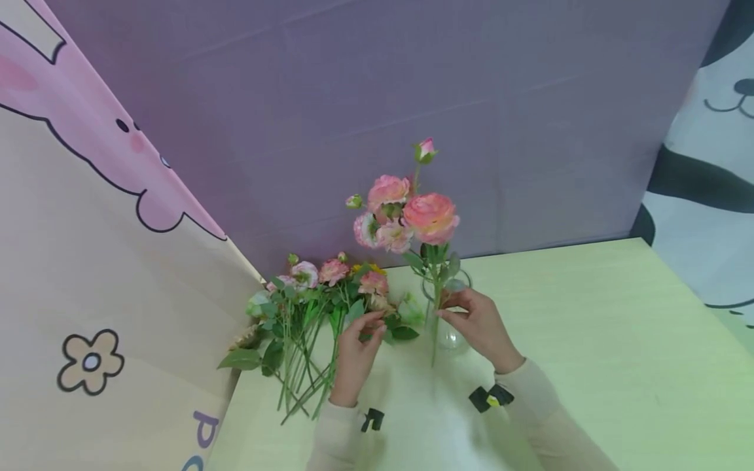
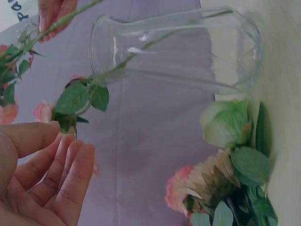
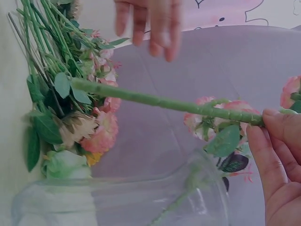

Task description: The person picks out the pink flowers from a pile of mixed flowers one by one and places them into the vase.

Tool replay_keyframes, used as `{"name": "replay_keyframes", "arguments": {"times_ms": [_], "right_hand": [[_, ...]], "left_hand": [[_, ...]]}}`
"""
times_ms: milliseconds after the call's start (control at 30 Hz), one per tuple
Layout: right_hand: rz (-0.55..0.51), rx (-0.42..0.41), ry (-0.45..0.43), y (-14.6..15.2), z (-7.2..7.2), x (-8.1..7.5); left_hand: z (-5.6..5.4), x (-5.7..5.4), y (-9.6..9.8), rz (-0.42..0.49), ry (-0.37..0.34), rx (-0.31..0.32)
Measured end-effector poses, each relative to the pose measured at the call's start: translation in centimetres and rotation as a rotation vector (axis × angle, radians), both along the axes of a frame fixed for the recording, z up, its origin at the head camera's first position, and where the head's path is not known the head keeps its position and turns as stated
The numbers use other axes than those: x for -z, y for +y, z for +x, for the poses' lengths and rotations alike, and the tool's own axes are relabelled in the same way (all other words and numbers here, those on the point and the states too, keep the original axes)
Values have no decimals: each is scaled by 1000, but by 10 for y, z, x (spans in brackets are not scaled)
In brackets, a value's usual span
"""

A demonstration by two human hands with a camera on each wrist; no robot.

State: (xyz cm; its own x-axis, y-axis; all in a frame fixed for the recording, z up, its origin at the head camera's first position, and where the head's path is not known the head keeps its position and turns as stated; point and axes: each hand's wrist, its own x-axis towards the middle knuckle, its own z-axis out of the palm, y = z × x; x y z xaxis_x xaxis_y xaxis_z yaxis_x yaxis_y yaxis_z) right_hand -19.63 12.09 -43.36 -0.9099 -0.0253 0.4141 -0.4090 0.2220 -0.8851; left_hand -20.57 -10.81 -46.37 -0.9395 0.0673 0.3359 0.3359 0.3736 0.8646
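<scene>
My right hand (image 1: 477, 324) pinches the green stem (image 3: 164, 101) of an artificial pink flower (image 1: 432, 218) between thumb and fingertips. The stem's lower end points down beside the clear glass vase (image 1: 450, 339), in front of it in the head view. Inside the vase, another stem (image 2: 157, 41) leans, with leaves (image 2: 73, 99) and pink blooms beyond the rim. My left hand (image 1: 358, 356) is raised near the loose flowers with its fingers loosely bent. In the left wrist view nothing lies between its thumb and fingers.
A pile of artificial flowers (image 1: 334, 271) lies on the left of the pale table (image 1: 589, 340), stems toward me. A green-white bloom (image 2: 225, 123) lies beside the vase. A purple-grey cloth (image 1: 559, 131) hangs behind; printed panels stand left and right.
</scene>
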Motion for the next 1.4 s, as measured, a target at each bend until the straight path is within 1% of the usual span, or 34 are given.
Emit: {"name": "replay_keyframes", "arguments": {"times_ms": [67,133,300,500,567,667,800,900,1133,1233,1400], "right_hand": [[-2,5,14,2,-1,-1],[-2,10,12,4,-3,-2],[10,29,-9,8,-7,-7],[15,66,-32,13,-11,-13],[4,67,-31,14,-12,-15],[-5,69,-20,16,-13,-18],[0,80,-10,18,-14,-22],[-4,88,-6,20,-16,-25],[-60,94,42,27,-22,-31],[-45,108,43,28,-23,-34],[-1,165,42,31,-26,-40]], "left_hand": [[0,3,-6,-11,-18,-13],[0,7,-12,-32,-6,-24],[-2,12,-23,-119,-11,-73],[-3,22,-36,-203,-67,-87],[-3,26,-39,-222,-87,-90],[-6,32,-44,-255,-117,-112],[-10,41,-50,-268,-164,-161],[-12,47,-54,-272,-185,-184],[-16,60,-62,-325,-180,-217],[-18,63,-65,-329,-186,-229],[-19,66,-68,-343,-188,-235]]}}
